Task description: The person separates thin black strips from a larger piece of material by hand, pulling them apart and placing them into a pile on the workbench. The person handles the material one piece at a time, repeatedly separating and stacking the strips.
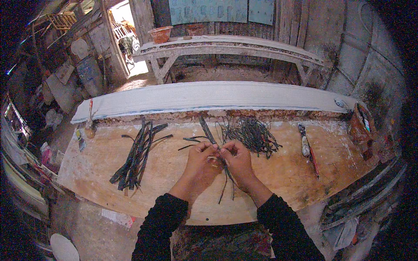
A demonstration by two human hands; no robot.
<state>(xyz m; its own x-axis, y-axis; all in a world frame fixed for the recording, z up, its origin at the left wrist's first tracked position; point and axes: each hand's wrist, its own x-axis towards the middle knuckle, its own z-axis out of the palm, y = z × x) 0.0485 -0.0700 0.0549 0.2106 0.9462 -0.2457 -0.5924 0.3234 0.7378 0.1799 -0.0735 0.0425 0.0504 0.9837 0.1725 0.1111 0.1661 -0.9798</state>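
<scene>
Above the middle of a wooden board (278, 191), my left hand (201, 163) and my right hand (239, 163) meet at the fingertips. Both are closed in a pinch on thin black strips (207, 129), whose ends reach away from me and hang toward me below the fingers. What the strips are made of, I cannot tell. To the left lies a loose bundle of flat black strips (132, 158), apart from my left hand. Just beyond my right hand is a tangled heap of narrower, cord-like black strips (252, 135).
A long white plank (217, 96) borders the board's far side. At right lie a red-handled tool (311, 156) and a brown container (362, 128); a brush-like tool (90, 124) stands at far left. Behind is a whitish bench (230, 50) with a reddish bowl (160, 35).
</scene>
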